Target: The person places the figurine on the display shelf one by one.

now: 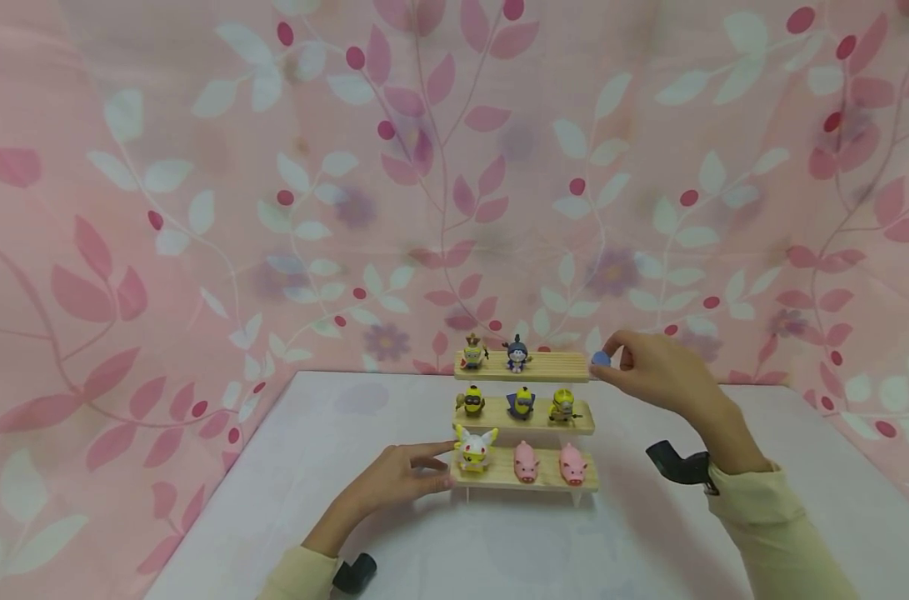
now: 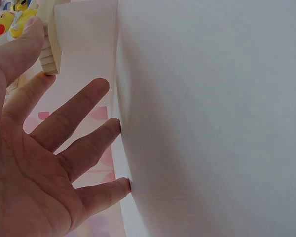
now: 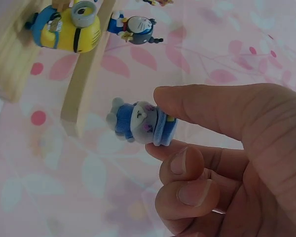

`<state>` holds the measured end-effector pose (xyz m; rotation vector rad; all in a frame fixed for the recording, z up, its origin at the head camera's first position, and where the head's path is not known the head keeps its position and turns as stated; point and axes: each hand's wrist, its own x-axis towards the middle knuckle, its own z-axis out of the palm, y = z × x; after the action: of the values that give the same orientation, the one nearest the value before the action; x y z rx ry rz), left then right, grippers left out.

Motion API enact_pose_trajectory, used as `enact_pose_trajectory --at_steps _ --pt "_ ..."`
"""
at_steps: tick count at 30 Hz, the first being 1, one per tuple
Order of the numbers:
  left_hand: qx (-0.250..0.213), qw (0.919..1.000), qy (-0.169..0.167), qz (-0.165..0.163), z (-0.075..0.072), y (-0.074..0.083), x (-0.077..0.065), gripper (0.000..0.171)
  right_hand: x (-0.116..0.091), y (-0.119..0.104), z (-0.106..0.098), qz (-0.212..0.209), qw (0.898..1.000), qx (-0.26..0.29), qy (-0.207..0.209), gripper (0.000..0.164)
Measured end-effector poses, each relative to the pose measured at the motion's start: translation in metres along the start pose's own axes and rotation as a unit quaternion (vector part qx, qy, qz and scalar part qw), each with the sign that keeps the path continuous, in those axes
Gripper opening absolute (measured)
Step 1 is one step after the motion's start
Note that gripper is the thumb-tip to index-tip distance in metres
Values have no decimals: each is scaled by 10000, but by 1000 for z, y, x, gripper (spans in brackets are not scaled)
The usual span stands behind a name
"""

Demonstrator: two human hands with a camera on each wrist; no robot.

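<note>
My right hand (image 1: 660, 371) pinches a small blue-and-grey figurine (image 3: 140, 121) by its blue base, between thumb and forefinger. It is held at the right end of the top wooden shelf (image 1: 559, 367). My left hand (image 1: 397, 477) touches the left end of the bottom shelf (image 1: 547, 468) with thumb and forefinger, while its other fingers spread out straight in the left wrist view. Close to those fingertips stands a yellow-and-white figurine (image 1: 473, 452) with tall ears. Two pink pigs (image 1: 526, 463) share that board.
Three yellow figurines with goggles stand on the middle shelf (image 1: 502, 414). A crowned yellow figurine (image 1: 472, 353) and a dark-hooded figurine (image 1: 517, 356) occupy the top shelf. The tiered stand sits on a white table (image 1: 274, 500) before a pink leaf-patterned backdrop (image 1: 199, 208).
</note>
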<state>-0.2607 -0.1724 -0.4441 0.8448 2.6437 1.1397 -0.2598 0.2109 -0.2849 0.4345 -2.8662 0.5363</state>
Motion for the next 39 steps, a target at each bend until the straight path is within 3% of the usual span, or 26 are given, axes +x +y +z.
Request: enact_pose_trajectory --at_steps 21,39 --pt "25 9999 -5 -118 1 1 2 60 41 -8 17 -248 9988 315 -297 33" --pt "14 9999 30 94 0 0 0 57 53 -12 28 -56 9983 259 -520 31"
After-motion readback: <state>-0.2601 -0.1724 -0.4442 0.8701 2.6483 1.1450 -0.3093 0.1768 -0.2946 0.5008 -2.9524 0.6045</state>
